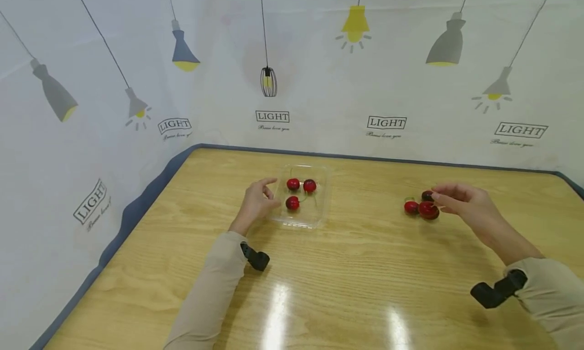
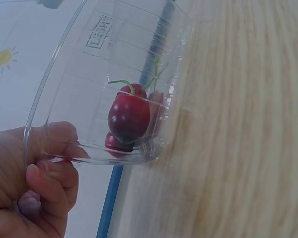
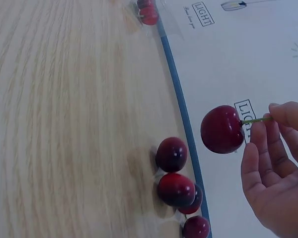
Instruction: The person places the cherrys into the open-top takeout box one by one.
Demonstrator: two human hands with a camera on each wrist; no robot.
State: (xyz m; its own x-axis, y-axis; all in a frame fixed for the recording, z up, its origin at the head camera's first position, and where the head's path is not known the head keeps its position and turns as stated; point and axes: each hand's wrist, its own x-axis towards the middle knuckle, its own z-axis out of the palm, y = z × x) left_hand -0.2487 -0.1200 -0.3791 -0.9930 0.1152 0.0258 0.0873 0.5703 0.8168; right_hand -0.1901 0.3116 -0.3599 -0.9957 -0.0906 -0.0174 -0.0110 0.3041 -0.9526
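My left hand (image 1: 256,204) is at the left side of a clear plastic container (image 1: 319,208). The left wrist view shows its thumb and curled fingers (image 2: 54,186) pinching the container's rim. Three red cherries (image 1: 293,203) with green stems lie inside. Over to the right, my right hand (image 1: 472,208) pinches a dark red cherry (image 3: 222,129) by its thin green stem (image 3: 257,120). That cherry hangs above the table, its body apart from the fingers. Close below it, several more cherries (image 3: 176,189) lie grouped on the wood, partly overlapping one another in the right wrist view.
The wooden table (image 1: 365,269) has a blue border along its back and left edges. A pale backdrop (image 1: 315,61) printed with lamps and lettering stands behind it. Black wrist cameras (image 1: 497,289) are strapped over both beige sleeves (image 1: 210,284).
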